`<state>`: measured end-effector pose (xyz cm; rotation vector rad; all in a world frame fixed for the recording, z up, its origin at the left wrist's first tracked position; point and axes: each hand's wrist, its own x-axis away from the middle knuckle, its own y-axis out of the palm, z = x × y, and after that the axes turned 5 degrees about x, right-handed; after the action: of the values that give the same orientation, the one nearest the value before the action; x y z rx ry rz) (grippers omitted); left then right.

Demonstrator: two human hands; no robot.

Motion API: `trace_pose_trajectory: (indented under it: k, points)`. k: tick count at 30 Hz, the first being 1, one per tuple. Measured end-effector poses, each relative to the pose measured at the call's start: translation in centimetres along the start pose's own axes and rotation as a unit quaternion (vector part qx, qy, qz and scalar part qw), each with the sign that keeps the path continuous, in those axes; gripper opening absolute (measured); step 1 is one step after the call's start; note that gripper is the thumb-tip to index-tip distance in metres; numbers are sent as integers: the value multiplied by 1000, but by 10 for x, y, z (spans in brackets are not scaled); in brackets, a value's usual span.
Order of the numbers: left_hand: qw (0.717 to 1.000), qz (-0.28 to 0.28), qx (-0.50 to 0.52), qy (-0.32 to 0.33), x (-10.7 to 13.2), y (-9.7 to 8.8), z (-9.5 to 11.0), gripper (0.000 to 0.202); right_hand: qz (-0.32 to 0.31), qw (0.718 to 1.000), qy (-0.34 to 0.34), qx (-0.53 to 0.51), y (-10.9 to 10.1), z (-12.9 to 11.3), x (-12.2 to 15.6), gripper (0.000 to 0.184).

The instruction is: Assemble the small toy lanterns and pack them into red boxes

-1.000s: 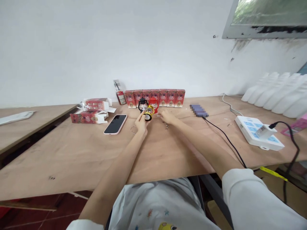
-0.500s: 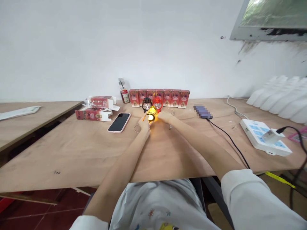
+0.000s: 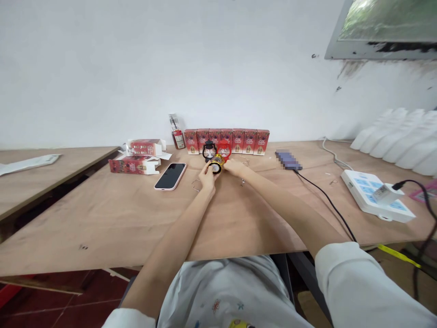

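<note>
L hand [image 3: 207,179] holds shiny gold mini lantern [image 3: 217,162], tilted, round base twd viewer, in front of red cardboard box row [image 3: 238,141]. R hand [image 3: 235,167] beside lantern, fingers hidden, can't tell grip. Blk lantern [image 3: 209,151] & red lantern [image 3: 224,149], w/ clear globes, just before box row.

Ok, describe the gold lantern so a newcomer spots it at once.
Along the wall stands a row of red boxes. Before it are a black lantern and a red lantern. Nearer the camera, the left hand holds the gold lantern, the only one gold and tilted.
</note>
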<state>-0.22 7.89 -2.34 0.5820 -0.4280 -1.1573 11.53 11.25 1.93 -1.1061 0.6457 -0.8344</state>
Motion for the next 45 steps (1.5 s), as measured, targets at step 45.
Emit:
trace_pose_trajectory:
  k: [45]
  points:
    - [890, -84, -394, 215, 50, 20, 3, 27, 459, 790, 72, -400, 30, -7, 90, 21]
